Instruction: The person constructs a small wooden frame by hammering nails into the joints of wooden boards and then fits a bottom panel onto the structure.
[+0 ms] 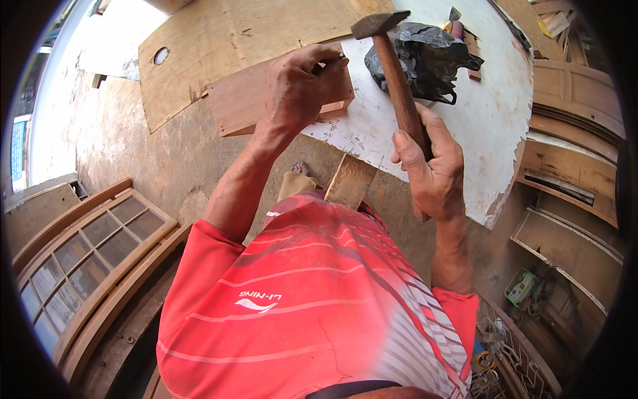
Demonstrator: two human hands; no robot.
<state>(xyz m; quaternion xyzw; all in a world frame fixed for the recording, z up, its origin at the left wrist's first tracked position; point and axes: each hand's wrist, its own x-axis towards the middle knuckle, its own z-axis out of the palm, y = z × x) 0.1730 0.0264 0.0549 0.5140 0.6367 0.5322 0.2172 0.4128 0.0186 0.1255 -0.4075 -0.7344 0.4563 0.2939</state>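
Observation:
My right hand (432, 156) is wrapped round the wooden handle of a hammer (399, 86). The hammer is raised, its dark metal head up and away from me. Over the right end of a reddish-brown wooden box (236, 100), my left hand (299, 83) is closed in a pinch. A tiny bright tip, which looks like a nail (341, 55), shows at its thumb and forefinger. The box lies across the near edge of the work surface, and my left hand and wrist cover part of its top.
A plywood sheet (199, 53) with a round hole lies beyond the box. On the white board (488, 133) sits a crumpled black plastic bag (425, 60). A paned wooden window frame (93, 249) stands at left. Wooden panels (571, 159) are stacked at right, with scrap metal (498, 359) below.

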